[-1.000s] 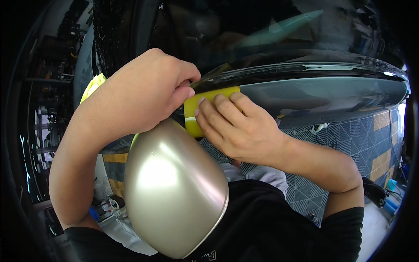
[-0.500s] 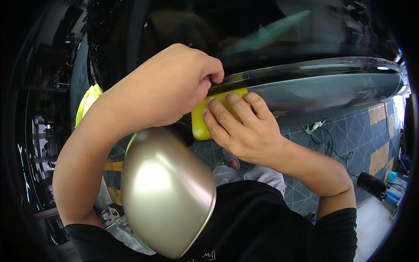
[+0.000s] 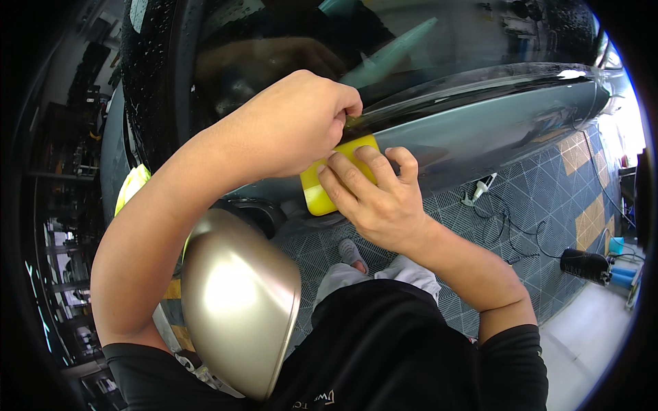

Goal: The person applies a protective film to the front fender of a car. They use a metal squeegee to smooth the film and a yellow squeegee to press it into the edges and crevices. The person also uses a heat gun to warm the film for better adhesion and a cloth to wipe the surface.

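Observation:
A yellow squeegee [image 3: 321,195] lies flat against the car door [image 3: 473,137], just below the window's lower edge. My right hand [image 3: 384,205] grips it, with its fingers spread over its face. My left hand [image 3: 322,116] is above and left of it, at the window trim [image 3: 439,109]. Its fingers are curled in and pressed together; what they hold, if anything, is hidden behind them. My left forearm passes over a glossy beige side mirror [image 3: 236,294]. The dark window glass [image 3: 288,41] reflects my arm.
A bright yellow-green cloth [image 3: 133,186] hangs at the car's left, by my forearm. On the patterned floor lie a white-tipped tool [image 3: 484,186] with a coiled black cable and a black cylindrical thing [image 3: 584,266]. Dark shelving [image 3: 62,226] lines the far left.
The view has tilted and shifted, so the mirror sits farther left and more floor shows. Both hands stay near the same trim. My right hand still holds the squeegee; its fingers have bent slightly.

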`<action>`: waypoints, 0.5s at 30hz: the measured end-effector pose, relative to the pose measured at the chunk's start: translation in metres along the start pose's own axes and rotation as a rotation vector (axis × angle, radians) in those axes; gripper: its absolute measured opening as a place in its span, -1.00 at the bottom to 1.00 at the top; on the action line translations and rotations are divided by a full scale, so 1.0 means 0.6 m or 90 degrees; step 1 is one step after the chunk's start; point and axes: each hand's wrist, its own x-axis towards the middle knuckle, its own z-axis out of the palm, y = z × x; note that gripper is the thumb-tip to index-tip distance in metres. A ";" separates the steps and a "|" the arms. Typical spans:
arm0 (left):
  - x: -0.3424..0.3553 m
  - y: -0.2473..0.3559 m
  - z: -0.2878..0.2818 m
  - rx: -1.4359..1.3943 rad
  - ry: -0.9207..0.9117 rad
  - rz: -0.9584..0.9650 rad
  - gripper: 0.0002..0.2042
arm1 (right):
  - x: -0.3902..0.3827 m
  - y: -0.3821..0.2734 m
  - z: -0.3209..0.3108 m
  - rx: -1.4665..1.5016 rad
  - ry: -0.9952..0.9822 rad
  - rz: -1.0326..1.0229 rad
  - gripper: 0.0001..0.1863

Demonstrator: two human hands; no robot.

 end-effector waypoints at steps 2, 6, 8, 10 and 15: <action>-0.004 -0.004 -0.002 0.005 0.002 0.030 -0.72 | -0.009 -0.028 -0.022 0.035 -0.051 0.044 -0.52; 0.010 0.010 -0.015 0.002 -0.025 0.030 -0.71 | -0.018 -0.108 -0.003 -0.002 -0.140 -0.001 -0.50; 0.008 0.013 -0.018 0.013 -0.028 0.024 -0.71 | -0.001 -0.121 0.004 -0.040 -0.139 -0.021 -0.48; 0.013 0.015 -0.016 0.013 -0.034 0.027 -0.71 | 0.003 -0.093 -0.006 -0.109 -0.152 -0.006 -0.48; 0.008 0.018 -0.006 -0.010 -0.021 0.009 -0.71 | -0.025 0.052 -0.076 -0.176 -0.137 0.028 -0.51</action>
